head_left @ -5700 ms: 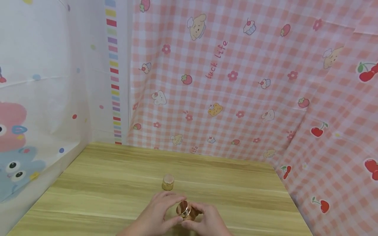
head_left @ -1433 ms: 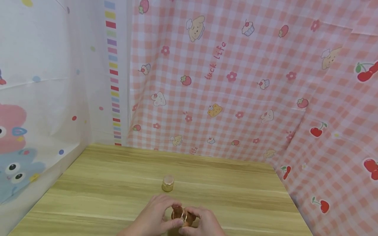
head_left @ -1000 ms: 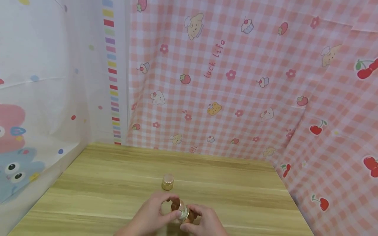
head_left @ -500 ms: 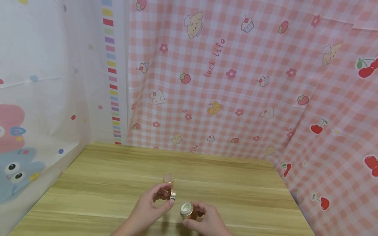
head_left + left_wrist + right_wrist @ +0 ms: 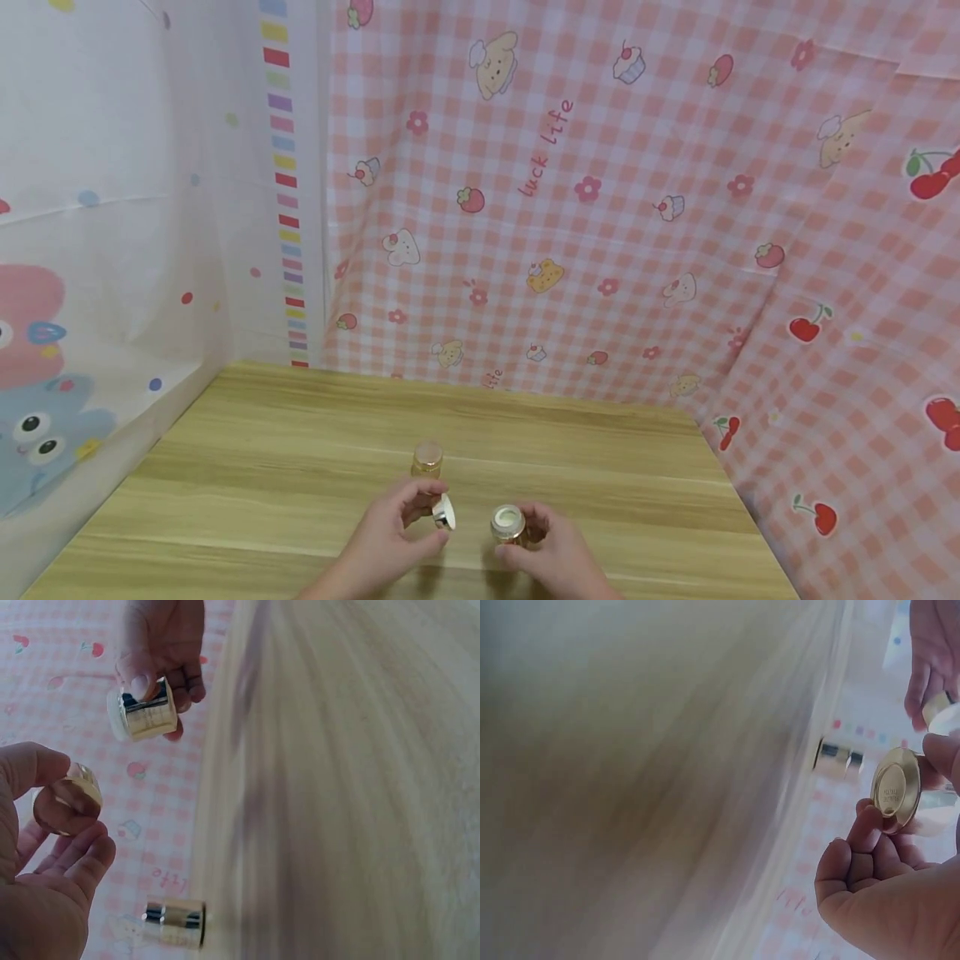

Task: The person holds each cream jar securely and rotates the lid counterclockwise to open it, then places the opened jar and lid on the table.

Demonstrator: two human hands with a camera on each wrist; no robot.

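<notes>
My left hand pinches a shiny gold lid between thumb and fingers, its pale inner side turned to the right. To its right, my right hand grips a small gold cosmetic jar by the side. The jar's top is uncovered, with a whitish rim and a pale surface inside. Lid and jar are apart, both held above the table. In the right wrist view the jar's round gold base shows small stamped lettering. Behind the left hand, a second gold jar stands upright, capped.
The wood-grain table spreads around both hands. A pink checked cloth hangs along its back and right side. On the left hangs a white cloth with cartoon figures.
The left hand has lifted the lid off the jar, which both hands held together earlier. The lid has tipped to show its inside; the right hand has shifted right with the uncovered jar.
</notes>
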